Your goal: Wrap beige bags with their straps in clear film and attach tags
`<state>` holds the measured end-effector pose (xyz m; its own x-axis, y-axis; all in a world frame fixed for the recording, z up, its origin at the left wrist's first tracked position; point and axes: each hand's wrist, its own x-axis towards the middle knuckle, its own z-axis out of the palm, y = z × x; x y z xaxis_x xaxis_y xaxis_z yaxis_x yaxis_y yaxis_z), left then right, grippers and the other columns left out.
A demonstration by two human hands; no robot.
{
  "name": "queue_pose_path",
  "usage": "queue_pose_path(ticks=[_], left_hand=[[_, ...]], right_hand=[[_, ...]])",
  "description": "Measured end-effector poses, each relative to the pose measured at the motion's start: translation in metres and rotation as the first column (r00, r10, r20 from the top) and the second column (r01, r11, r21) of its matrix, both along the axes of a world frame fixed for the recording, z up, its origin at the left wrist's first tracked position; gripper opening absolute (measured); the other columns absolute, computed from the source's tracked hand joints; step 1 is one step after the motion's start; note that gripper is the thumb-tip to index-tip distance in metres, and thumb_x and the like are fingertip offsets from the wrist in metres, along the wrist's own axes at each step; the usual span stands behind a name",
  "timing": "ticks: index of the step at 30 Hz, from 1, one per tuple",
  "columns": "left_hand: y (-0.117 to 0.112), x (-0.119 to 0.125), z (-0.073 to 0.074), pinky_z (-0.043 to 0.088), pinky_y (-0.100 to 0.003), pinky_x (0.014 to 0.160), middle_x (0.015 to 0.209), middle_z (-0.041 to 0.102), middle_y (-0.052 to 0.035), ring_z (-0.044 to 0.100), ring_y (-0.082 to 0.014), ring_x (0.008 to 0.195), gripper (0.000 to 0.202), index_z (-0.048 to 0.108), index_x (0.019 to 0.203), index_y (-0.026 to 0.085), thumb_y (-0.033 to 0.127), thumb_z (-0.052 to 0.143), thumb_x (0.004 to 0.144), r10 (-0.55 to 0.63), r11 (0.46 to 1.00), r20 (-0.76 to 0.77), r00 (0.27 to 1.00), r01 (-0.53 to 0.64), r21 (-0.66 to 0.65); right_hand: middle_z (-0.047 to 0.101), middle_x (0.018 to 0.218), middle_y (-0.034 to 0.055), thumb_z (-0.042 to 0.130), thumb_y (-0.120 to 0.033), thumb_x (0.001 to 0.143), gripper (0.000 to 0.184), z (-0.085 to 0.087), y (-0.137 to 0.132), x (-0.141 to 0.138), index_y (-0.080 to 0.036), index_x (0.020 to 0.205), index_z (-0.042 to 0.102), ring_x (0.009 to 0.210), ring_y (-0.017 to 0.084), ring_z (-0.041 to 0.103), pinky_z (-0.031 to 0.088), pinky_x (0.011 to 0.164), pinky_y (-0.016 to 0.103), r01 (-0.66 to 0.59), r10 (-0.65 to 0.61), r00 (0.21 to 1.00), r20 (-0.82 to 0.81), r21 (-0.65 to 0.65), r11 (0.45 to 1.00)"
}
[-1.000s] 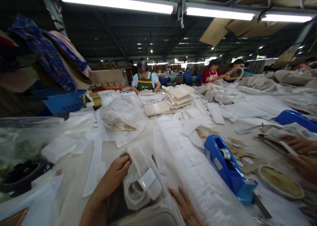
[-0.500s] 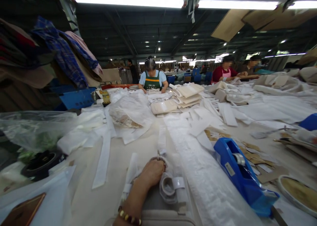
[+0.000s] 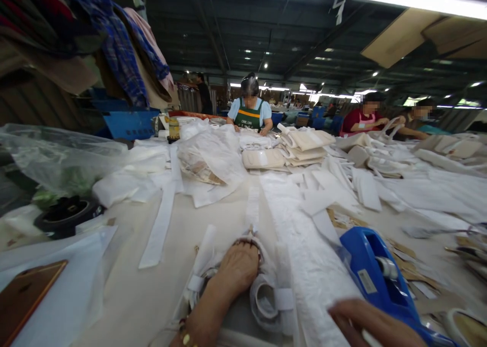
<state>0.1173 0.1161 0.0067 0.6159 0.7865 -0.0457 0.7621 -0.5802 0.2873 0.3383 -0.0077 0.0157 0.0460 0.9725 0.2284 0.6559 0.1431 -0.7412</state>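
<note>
My left hand (image 3: 240, 267), with a bead bracelet at the wrist, lies over a light beige bag (image 3: 243, 314) at the bottom centre. Its fingers curl down against the bag's wrapped handle (image 3: 254, 239), and the fingertips are partly hidden. Right beside that hand, a wrapped round end (image 3: 265, 297) with a white band rests on the bag. At the lower right is my right hand (image 3: 371, 322), smeared by motion, close to a blue tape dispenser (image 3: 384, 276). A small white patch shows under its fingers, too blurred to name.
A long white sheet (image 3: 304, 235) runs along the bag's right side. White strips (image 3: 158, 230) and a clear plastic bag (image 3: 209, 157) lie ahead. A phone (image 3: 32, 296) sits at left. Folded beige bags (image 3: 304, 144) are stacked near a person in a green apron (image 3: 249, 114).
My right hand has come into view at the lower right, near the tape dispenser. My left hand stays on the bag handle. The camera view has turned left and tilted down slightly.
</note>
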Motion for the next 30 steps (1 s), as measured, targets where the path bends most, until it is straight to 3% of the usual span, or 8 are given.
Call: queue_pose_path(ticks=[4, 7, 10, 15, 19, 22, 26, 30], left_hand=[[-0.002, 0.0, -0.007, 0.033, -0.048, 0.106, 0.136, 0.041, -0.0266, 0.036, -0.0301, 0.131, 0.047, 0.035, 0.134, 0.0, 0.008, 0.03, 0.089, 0.018, 0.998, 0.018, 1.0, -0.018, 0.053], [-0.002, 0.0, -0.014, 0.033, -0.049, 0.107, 0.139, 0.037, -0.0262, 0.033, -0.0291, 0.133, 0.048, 0.03, 0.137, 0.002, 0.009, 0.03, 0.09, 0.02, 0.995, 0.024, 1.0, -0.022, 0.096], [-0.002, -0.001, -0.018, 0.033, -0.049, 0.107, 0.14, 0.037, -0.0256, 0.031, -0.0286, 0.134, 0.049, 0.03, 0.138, 0.003, 0.008, 0.028, 0.09, 0.021, 0.996, -0.001, 1.0, -0.021, 0.087], [-0.004, -0.001, -0.016, 0.035, -0.048, 0.106, 0.137, 0.042, -0.0235, 0.038, -0.0276, 0.13, 0.053, 0.027, 0.14, 0.005, 0.003, 0.027, 0.086, 0.023, 0.999, 0.028, 0.999, -0.024, 0.028], [-0.003, 0.002, -0.015, 0.035, -0.047, 0.105, 0.131, 0.049, -0.021, 0.046, -0.0272, 0.124, 0.053, 0.034, 0.137, 0.007, 0.002, 0.026, 0.085, 0.074, 0.997, 0.083, 0.994, -0.074, -0.007], [0.001, 0.005, -0.013, 0.042, -0.044, 0.1, 0.121, 0.058, -0.0184, 0.055, -0.0275, 0.112, 0.046, 0.052, 0.124, 0.008, 0.003, 0.028, 0.085, 0.102, 0.995, 0.107, 0.989, -0.099, -0.027], [0.004, 0.004, -0.007, 0.05, -0.038, 0.088, 0.101, 0.068, -0.0139, 0.063, -0.0263, 0.095, 0.038, 0.066, 0.101, 0.012, 0.003, 0.035, 0.082, 0.12, 0.992, 0.117, 0.986, -0.114, -0.057], [0.002, -0.002, -0.001, 0.051, -0.038, 0.076, 0.087, 0.069, -0.0137, 0.064, -0.028, 0.087, 0.03, 0.067, 0.085, 0.013, 0.003, 0.041, 0.076, 0.173, 0.985, 0.202, 0.964, -0.171, -0.028]], right_hand=[[0.067, 0.082, 0.0044, 0.045, -0.034, 0.085, 0.024, 0.006, 0.096, -0.021, -0.019, 0.087, 0.063, 0.075, 0.019, 0.063, 0.048, 0.061, 0.028, 0.059, -0.068, 0.997, -0.028, -0.242, 0.968], [0.063, 0.069, 0.0017, 0.055, -0.027, 0.079, 0.013, -0.014, 0.162, -0.045, -0.016, 0.077, 0.062, 0.072, 0.017, 0.062, 0.046, 0.067, 0.029, 0.069, -0.073, 0.997, -0.002, -0.315, 0.947], [0.061, 0.072, 0.0002, 0.066, -0.025, 0.074, 0.012, -0.041, 0.194, -0.065, -0.015, 0.074, 0.059, 0.078, 0.017, 0.059, 0.044, 0.077, 0.034, 0.07, -0.074, 0.997, 0.003, -0.341, 0.937], [0.061, 0.07, -0.0012, 0.065, -0.027, 0.075, 0.016, -0.061, 0.195, -0.078, -0.014, 0.07, 0.058, 0.071, 0.014, 0.058, 0.047, 0.071, 0.033, -0.162, 0.048, 0.967, -0.248, -0.461, 0.873], [0.064, 0.065, -0.0001, 0.071, -0.029, 0.054, 0.021, -0.054, 0.176, -0.077, -0.013, 0.066, 0.062, 0.065, 0.016, 0.06, 0.048, 0.067, 0.031, -0.458, 0.145, 0.828, -0.542, -0.503, 0.733], [0.062, 0.058, -0.0002, 0.069, -0.031, 0.047, 0.023, -0.043, 0.159, -0.074, -0.013, 0.06, 0.063, 0.055, 0.014, 0.057, 0.047, 0.06, 0.029, -0.55, 0.133, 0.751, -0.647, -0.501, 0.669], [0.058, 0.051, -0.0013, 0.063, -0.029, 0.055, 0.018, -0.028, 0.147, -0.066, -0.012, 0.06, 0.065, 0.046, 0.009, 0.049, 0.042, 0.051, 0.024, -0.481, 0.066, 0.769, -0.636, -0.506, 0.716], [0.067, 0.07, 0.0055, 0.064, -0.036, 0.059, 0.029, -0.009, 0.142, -0.05, -0.013, 0.074, 0.067, 0.06, 0.013, 0.055, 0.043, 0.056, 0.026, -0.278, 0.022, 0.853, -0.522, -0.418, 0.865]])
